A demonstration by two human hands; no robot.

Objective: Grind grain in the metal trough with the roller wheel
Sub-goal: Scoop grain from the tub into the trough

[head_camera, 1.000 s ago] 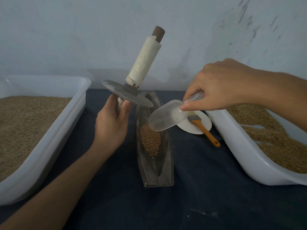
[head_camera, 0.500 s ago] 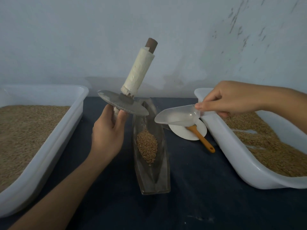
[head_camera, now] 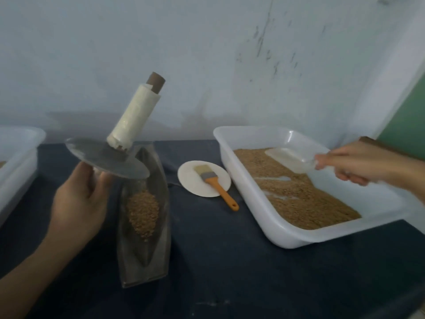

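Note:
A boat-shaped metal trough (head_camera: 143,261) lies on the dark cloth with a heap of brown grain (head_camera: 143,212) in its middle. My left hand (head_camera: 79,203) grips the lower handle of the roller wheel (head_camera: 108,161), holding the flat metal disc tilted above the trough's far end. Its upper handle, wrapped in white paper, points up and right. My right hand (head_camera: 358,164) holds a clear plastic scoop (head_camera: 291,158) over the grain in the white tub (head_camera: 271,217) at the right.
A second white tub (head_camera: 18,157) with grain stands at the left edge. Between trough and right tub, an orange-handled brush (head_camera: 216,183) rests on a small white round plate (head_camera: 195,187). A pale wall runs close behind the table.
My right hand has carried the empty scoop from above the trough rightward into the right tub. The left hand keeps the roller wheel raised; the view has shifted right.

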